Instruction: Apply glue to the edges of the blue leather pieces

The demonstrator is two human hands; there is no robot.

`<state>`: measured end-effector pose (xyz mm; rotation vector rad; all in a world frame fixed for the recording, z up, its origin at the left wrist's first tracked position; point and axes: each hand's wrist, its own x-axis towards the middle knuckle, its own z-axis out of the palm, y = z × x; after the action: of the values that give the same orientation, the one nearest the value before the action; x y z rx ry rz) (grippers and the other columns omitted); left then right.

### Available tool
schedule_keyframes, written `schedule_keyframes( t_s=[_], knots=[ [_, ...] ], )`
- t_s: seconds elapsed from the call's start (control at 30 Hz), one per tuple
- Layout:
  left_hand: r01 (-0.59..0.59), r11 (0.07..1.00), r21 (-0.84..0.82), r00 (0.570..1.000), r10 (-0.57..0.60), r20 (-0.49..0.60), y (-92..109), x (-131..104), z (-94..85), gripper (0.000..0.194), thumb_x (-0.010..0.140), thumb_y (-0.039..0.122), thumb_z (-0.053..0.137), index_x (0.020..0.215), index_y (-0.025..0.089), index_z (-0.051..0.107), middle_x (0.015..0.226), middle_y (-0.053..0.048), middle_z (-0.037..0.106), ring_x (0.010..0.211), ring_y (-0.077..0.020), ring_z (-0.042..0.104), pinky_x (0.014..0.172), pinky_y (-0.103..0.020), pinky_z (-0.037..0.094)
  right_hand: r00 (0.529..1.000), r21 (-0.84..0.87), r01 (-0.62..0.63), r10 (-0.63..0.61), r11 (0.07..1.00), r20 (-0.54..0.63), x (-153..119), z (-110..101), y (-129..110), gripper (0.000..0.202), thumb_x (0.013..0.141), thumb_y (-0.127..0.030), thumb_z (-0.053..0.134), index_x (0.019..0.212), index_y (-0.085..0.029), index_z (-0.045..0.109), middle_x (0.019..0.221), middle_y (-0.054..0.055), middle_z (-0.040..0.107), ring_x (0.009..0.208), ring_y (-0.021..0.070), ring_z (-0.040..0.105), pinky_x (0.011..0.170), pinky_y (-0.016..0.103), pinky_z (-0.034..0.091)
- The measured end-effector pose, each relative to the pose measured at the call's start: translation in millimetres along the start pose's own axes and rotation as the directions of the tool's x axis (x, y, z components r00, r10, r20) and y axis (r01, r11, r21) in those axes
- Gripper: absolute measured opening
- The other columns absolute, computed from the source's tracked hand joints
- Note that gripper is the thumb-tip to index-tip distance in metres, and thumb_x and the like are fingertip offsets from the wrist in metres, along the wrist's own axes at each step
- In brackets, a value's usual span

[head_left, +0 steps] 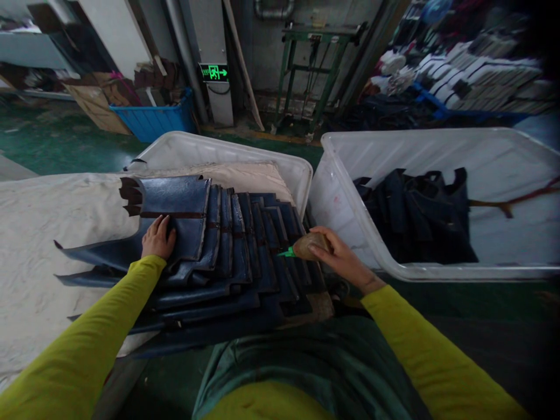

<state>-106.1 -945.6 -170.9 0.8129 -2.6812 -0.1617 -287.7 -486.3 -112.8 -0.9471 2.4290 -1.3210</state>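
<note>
Several dark blue leather-like pieces (175,195) lie fanned out in overlapping layers, each with a brown strip across it. My left hand (157,238) rests flat on the top piece with its fingers stretched out. In my right hand (339,256) is a squeeze bottle (308,245), brownish with a green nozzle. The bottle is tilted on its side, its nozzle pointing left over the edges of the lower layers. Whether the tip touches them I cannot tell.
A pale cloth-covered table (35,233) bears the stack. Beyond it stands a white bin (227,151); at the right, another white bin (341,192) holds dark blue pieces (424,210). Farther back are a blue crate (153,119) and a green metal stand (284,76).
</note>
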Motion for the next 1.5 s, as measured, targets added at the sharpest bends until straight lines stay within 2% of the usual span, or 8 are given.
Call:
schedule_keyframes(
  t_s=[0.17,0.33,0.53,0.7,0.87,1.17,1.5],
  knots=[
    [-0.004,1.0,-0.005,1.0,0.004,0.004,-2,0,2.5,0.054,0.087,0.042,0.039,0.136,0.021,0.036,0.141,-0.01,0.036,0.126,-0.0293,0.037,0.101,-0.047,0.033,0.998,0.017,-0.013,0.012,1.0,0.061,-2,-2,4,0.039,0.082,-0.043,0.054,0.116,-0.024,0.046,0.114,0.007,0.055,0.108,0.024,0.053,0.097,0.041,0.042],
    [0.009,1.0,-0.002,1.0,-0.009,0.02,-1,0,1.2,0.054,0.086,0.042,0.038,0.137,0.021,0.036,0.141,-0.01,0.036,0.126,-0.0295,0.036,0.1,-0.048,0.033,1.0,0.008,0.021,-0.021,1.0,-0.006,2,2,7,0.04,0.082,-0.042,0.055,0.116,-0.023,0.046,0.115,0.007,0.053,0.111,0.0245,0.051,0.099,0.042,0.039],
    [0.023,1.0,0.001,0.999,-0.023,0.031,-2,1,2.0,0.054,0.087,0.041,0.038,0.137,0.021,0.035,0.142,-0.009,0.035,0.127,-0.0287,0.034,0.102,-0.047,0.031,1.0,0.052,-0.001,0.002,0.999,-0.026,3,-3,2,0.041,0.082,-0.044,0.054,0.116,-0.023,0.046,0.115,0.007,0.053,0.11,0.0243,0.05,0.098,0.041,0.039],
    [0.025,1.0,-0.009,0.999,-0.024,0.037,0,1,0.5,0.055,0.086,0.042,0.038,0.137,0.021,0.036,0.141,-0.01,0.035,0.127,-0.0296,0.035,0.101,-0.048,0.032,1.0,0.048,-0.014,0.015,0.999,-0.017,9,2,7,0.042,0.081,-0.045,0.054,0.116,-0.023,0.045,0.116,0.007,0.053,0.11,0.0241,0.05,0.097,0.042,0.04],
    [0.029,0.999,-0.014,0.999,-0.028,0.04,2,0,-1.7,0.055,0.086,0.041,0.039,0.137,0.02,0.036,0.141,-0.01,0.036,0.126,-0.0297,0.036,0.101,-0.047,0.032,0.997,0.046,-0.002,0.005,0.999,-0.072,23,7,13,0.041,0.082,-0.044,0.054,0.115,-0.023,0.045,0.116,0.007,0.052,0.109,0.0233,0.05,0.098,0.041,0.038],
    [0.016,1.0,0.001,0.999,-0.016,0.035,-1,1,0.7,0.055,0.087,0.041,0.038,0.137,0.02,0.036,0.141,-0.01,0.036,0.125,-0.0299,0.037,0.1,-0.047,0.033,0.995,0.027,0.044,-0.042,0.999,-0.09,54,11,17,0.042,0.081,-0.042,0.054,0.116,-0.02,0.045,0.116,0.008,0.05,0.11,0.0223,0.048,0.098,0.04,0.036],
    [0.005,1.0,0.009,1.0,-0.006,0.024,-4,1,4.7,0.054,0.087,0.043,0.037,0.137,0.021,0.036,0.141,-0.009,0.036,0.125,-0.0284,0.037,0.101,-0.045,0.033,0.986,0.002,0.074,-0.073,0.997,-0.149,92,25,19,0.041,0.08,-0.043,0.053,0.114,-0.02,0.047,0.114,0.008,0.052,0.107,0.0217,0.049,0.097,0.038,0.037]
  ],
)
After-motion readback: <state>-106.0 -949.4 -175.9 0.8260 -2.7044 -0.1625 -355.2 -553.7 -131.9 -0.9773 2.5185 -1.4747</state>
